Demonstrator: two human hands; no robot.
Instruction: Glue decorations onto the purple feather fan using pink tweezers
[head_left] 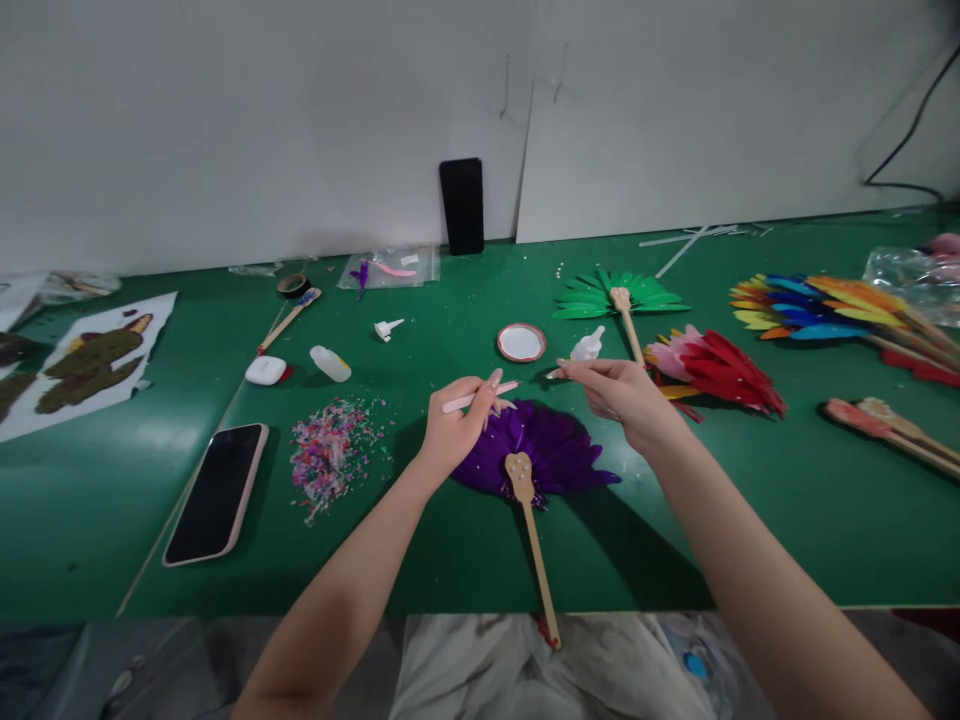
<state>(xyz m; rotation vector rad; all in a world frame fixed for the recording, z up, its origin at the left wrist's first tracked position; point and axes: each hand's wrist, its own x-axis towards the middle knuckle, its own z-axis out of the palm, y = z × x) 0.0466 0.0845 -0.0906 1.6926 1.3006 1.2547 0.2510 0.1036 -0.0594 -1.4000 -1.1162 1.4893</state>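
My left hand (459,425) is closed around a thin pink stick (480,397), held just above the left side of a purple feather fan (555,450). That fan lies flat on the green table (750,530), its wooden handle (536,545) pointing toward me past the table edge. My right hand (619,392) hovers over the fan's upper right, fingers pinched together near a small white glue bottle (586,348); what they pinch is too small to make out.
A pile of coloured sequins (330,455) and a phone (217,492) lie to the left. A round lid (521,342), a green fan (619,295), a red and pink fan (712,370) and a multicoloured fan (817,305) lie beyond. Small bottles (330,363) sit left of centre.
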